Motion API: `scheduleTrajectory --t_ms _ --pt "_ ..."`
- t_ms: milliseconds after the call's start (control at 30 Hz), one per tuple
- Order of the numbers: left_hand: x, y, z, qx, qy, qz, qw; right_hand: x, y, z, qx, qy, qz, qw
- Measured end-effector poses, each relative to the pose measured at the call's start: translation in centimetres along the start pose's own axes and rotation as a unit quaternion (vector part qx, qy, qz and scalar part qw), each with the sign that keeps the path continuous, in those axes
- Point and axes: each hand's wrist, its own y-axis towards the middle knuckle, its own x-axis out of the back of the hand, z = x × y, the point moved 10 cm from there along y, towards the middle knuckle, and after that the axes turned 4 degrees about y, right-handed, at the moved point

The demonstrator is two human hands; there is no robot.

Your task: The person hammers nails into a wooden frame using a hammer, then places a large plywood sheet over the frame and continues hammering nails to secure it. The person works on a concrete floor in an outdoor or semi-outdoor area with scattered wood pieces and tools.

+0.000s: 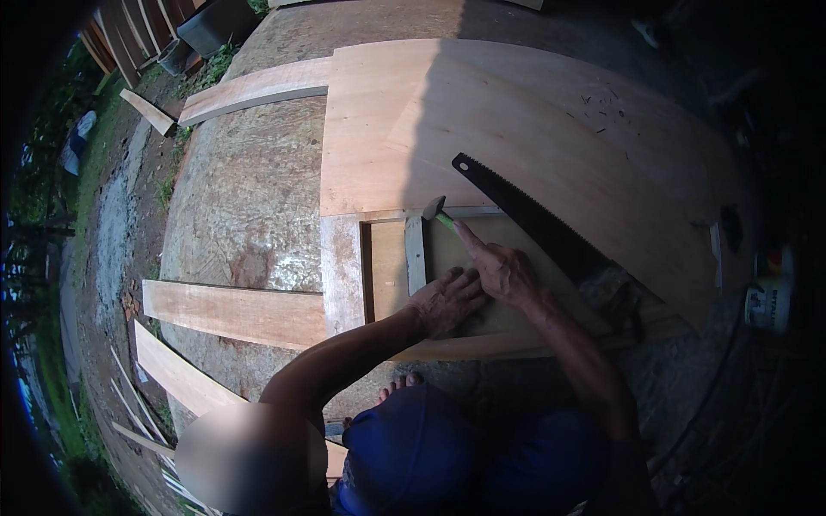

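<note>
My right hand [506, 273] is closed around the green handle of a small hammer [435, 207]. The hammer's head is over the upper end of a narrow wooden slat [416, 258]. Beside the slat, my left hand [447, 303] lies on the recessed panel, palm down with its fingers stretched out. The slat stands inside a wooden frame, whose wide pale board [344, 267] runs along the left side. A black handsaw [542, 222] rests slantwise to the right of the hammer, its handle end in shadow near my right forearm.
A large plywood sheet [370, 129] lies beyond the frame, half in shadow. Boards jut out left: one far [258, 86], one nearer [232, 310], plus a loose plank [185, 370]. A paint can [768, 297] stands at the right. My knees [413, 447] are close below.
</note>
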Motion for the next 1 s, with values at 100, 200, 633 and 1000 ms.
scheduleTrajectory --t_ms 100,200,633,1000 --pt "-1.0 -0.6 0.8 0.032 -0.02 -0.032 0.999 3.2 -4.6 -0.6 -0.067 0.049 -0.073 0.994" --pt "-1.0 -0.9 2.3 0.075 -0.064 -0.06 0.993 6.9 -11.6 -2.5 -0.095 0.033 -0.209 0.973" --pt "0.8 0.1 2.4 0.154 -0.275 -0.146 0.938 2.1 -56.5 -14.5 -0.658 -0.241 -0.312 0.641" --pt "-5.1 10.1 11.2 0.269 -0.87 -0.184 0.37 11.3 -24.8 -12.9 -0.146 -0.219 -0.158 0.952"
